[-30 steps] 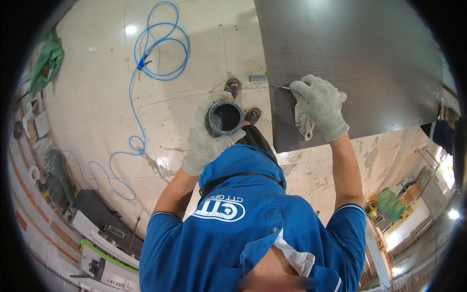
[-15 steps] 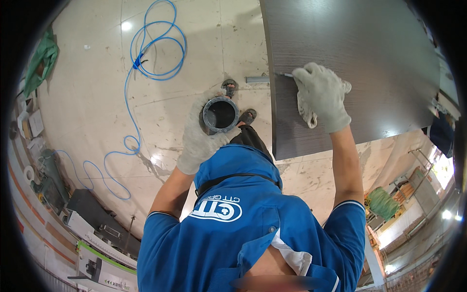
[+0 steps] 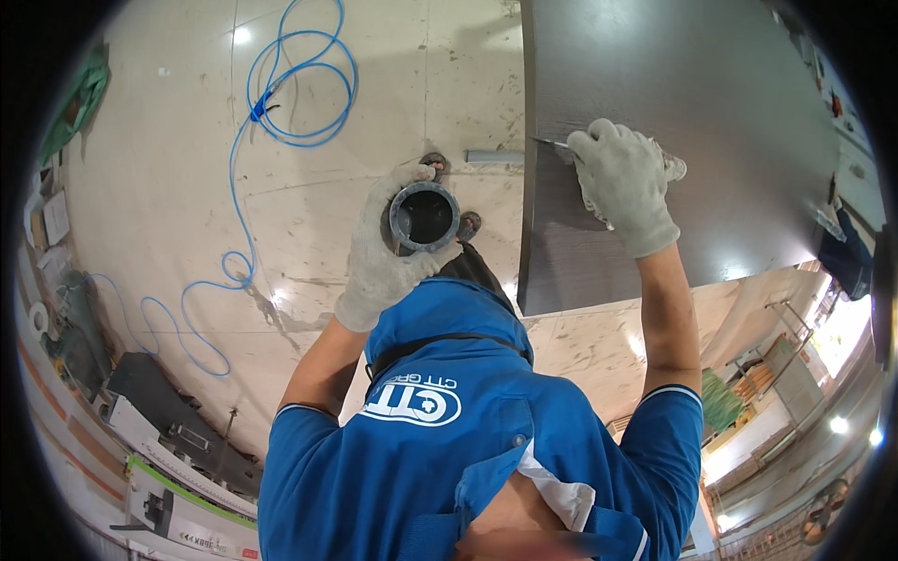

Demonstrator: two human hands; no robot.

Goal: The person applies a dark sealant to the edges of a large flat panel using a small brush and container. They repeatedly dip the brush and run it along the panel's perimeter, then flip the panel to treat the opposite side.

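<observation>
My left hand [image 3: 383, 257], in a light work glove, is wrapped around a short grey pipe fitting [image 3: 426, 215] whose open dark mouth faces up at me. My right hand [image 3: 622, 182], also gloved, grips a thin metal blade tool [image 3: 552, 145] together with a pale rag, and presses the blade's tip against a large dark grey wood-grain panel [image 3: 673, 84] near its left edge. My blue shirt fills the lower middle of the view.
A blue hose [image 3: 281, 84] loops across the glossy beige tiled floor [image 3: 187, 187] at upper left. A small grey strip [image 3: 494, 157] lies on the floor beside the panel. Machines and boxes [image 3: 159, 421] crowd the lower left; shelving stands at lower right.
My right hand with the blade has shifted slightly along the panel near its left edge. My left hand keeps the pipe fitting in much the same place.
</observation>
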